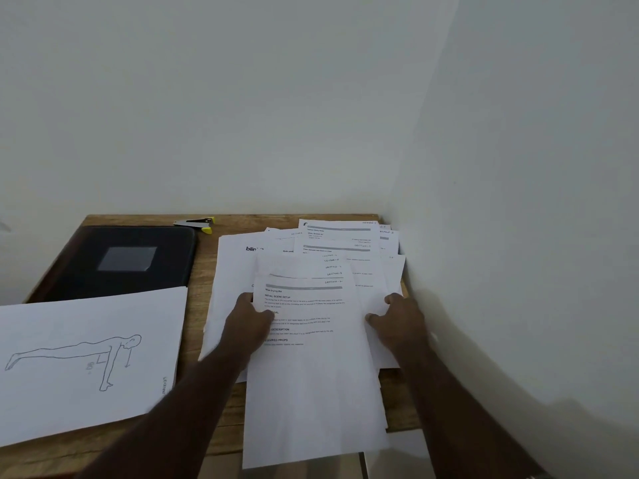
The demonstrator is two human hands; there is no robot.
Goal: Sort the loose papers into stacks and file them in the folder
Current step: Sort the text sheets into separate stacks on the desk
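A fanned stack of printed sheets (311,375) lies in front of me, its lower end hanging past the table's front edge. My left hand (247,323) grips the stack's left edge with the thumb on top. At the stack's right edge, my right hand (397,319) holds the sheets the same way. More loose papers (345,236) with handwritten section labels spread behind it toward the wall. A closed black folder (131,261) lies at the back left. One sheet with a push-up figure drawing (86,357) sits at the front left.
The wooden table (197,323) stands in a corner, with white walls behind and to the right. A small staple remover with yellow tips (198,223) lies at the back edge beside the folder. A large white sheet (231,271) lies under the pile.
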